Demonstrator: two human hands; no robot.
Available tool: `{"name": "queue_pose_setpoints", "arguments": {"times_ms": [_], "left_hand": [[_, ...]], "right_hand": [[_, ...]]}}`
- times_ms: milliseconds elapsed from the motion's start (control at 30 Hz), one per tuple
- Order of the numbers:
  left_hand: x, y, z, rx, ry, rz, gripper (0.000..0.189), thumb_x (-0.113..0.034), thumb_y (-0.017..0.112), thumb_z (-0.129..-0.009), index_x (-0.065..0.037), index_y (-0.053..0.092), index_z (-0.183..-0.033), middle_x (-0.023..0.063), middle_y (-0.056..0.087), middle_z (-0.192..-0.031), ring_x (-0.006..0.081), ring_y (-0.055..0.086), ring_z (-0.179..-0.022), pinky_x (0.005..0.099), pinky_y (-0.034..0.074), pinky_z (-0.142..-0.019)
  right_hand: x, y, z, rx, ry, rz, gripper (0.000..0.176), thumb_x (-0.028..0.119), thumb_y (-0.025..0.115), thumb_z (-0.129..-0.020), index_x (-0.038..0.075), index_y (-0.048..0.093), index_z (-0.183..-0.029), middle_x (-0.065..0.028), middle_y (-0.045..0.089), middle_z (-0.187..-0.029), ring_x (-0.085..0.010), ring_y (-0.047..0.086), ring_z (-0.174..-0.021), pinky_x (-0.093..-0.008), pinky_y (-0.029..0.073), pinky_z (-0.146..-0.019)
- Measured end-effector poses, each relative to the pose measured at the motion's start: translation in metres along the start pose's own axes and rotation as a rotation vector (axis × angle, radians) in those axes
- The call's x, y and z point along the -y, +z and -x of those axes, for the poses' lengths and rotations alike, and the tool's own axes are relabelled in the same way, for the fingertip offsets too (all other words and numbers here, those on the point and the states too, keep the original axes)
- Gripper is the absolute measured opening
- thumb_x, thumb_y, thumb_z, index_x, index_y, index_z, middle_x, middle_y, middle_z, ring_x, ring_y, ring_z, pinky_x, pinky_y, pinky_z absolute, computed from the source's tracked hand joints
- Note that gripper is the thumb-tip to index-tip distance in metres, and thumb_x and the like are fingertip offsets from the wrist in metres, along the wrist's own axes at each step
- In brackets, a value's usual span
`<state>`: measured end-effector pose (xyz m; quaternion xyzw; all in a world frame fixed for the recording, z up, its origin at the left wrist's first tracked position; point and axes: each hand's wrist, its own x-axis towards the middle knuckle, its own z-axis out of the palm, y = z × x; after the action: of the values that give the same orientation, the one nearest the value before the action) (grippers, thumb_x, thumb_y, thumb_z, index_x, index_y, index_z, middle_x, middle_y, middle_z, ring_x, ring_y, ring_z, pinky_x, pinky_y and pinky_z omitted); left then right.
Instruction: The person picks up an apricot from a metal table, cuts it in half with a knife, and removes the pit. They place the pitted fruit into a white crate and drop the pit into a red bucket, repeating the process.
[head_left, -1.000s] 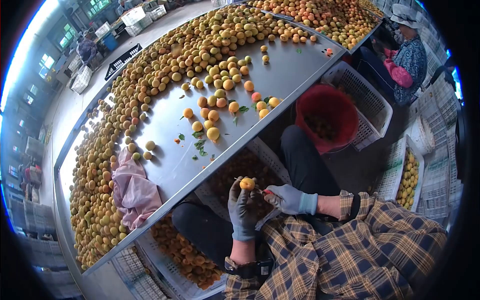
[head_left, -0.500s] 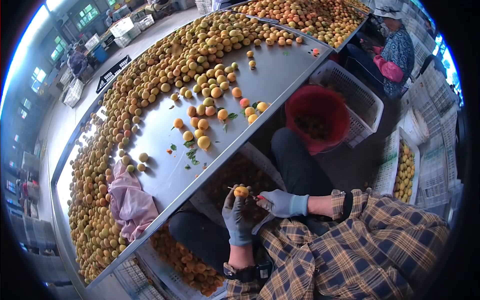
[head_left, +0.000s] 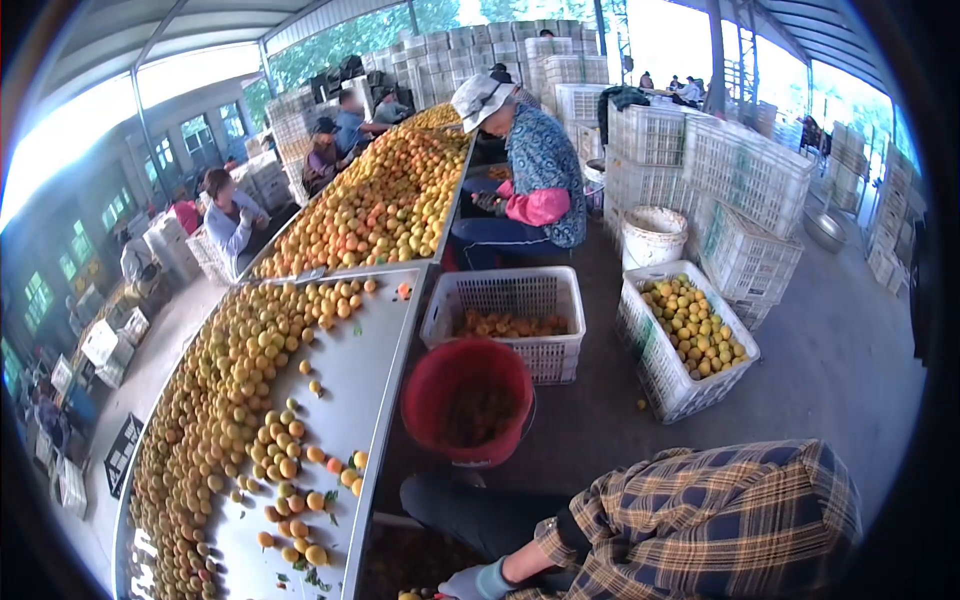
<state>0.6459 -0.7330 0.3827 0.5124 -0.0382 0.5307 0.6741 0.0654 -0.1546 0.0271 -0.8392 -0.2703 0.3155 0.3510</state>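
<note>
My right hand (head_left: 472,583), in a grey-blue glove, is at the bottom edge, partly cut off by the frame. A bit of red shows at its fingertips, the handle of a small red-handled tool (head_left: 440,596). Part of a yellow-orange apricot (head_left: 410,595) shows just left of it. My left hand is out of view below. Left of my knees stands a metal sorting table (head_left: 362,390) heaped with apricots (head_left: 215,430), with a few loose fruits and green leaves near its edge.
A red bucket (head_left: 467,400) with fruit stands beyond my knee. Behind it is a white crate (head_left: 575,345) holding apricot pieces; another crate (head_left: 672,400) of whole fruit stands right. A person in a sun hat (head_left: 545,170) sits at the far table. Stacked crates (head_left: 745,170) and a white pail (head_left: 653,238) stand behind.
My view has swung up and to the right. My left hand, which held an apricot, has left the frame, and my right hand is now at the bottom edge.
</note>
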Motion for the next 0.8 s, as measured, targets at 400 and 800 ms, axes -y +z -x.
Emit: {"name": "queue_pose_setpoints", "arguments": {"times_ms": [400,800], "left_hand": [[0.003,0.012,0.022,-0.223,-0.007,-0.056,0.033,-0.032,0.061,-0.081,-0.003,0.062,-0.098,0.0117,0.062,-0.097,0.024,0.061,-0.091,0.035,0.047,-0.081],[0.003,-0.012,0.0,-0.152,0.014,-0.046,0.035,-0.033,0.052,-0.086,-0.005,0.059,-0.105,0.0103,0.06,-0.108,0.0224,0.057,-0.102,0.0336,0.044,-0.089]], "right_hand": [[-0.003,0.009,-0.015,0.034,-0.043,-0.127,0.044,0.04,0.044,-0.09,0.001,0.064,-0.095,-0.0211,0.064,-0.096,-0.0382,0.06,-0.091,-0.0461,0.044,-0.077],[0.003,0.012,-0.012,-0.012,-0.046,-0.072,0.045,0.04,0.045,-0.089,-0.001,0.064,-0.09,-0.0225,0.065,-0.089,-0.039,0.061,-0.086,-0.0472,0.045,-0.074]]}}
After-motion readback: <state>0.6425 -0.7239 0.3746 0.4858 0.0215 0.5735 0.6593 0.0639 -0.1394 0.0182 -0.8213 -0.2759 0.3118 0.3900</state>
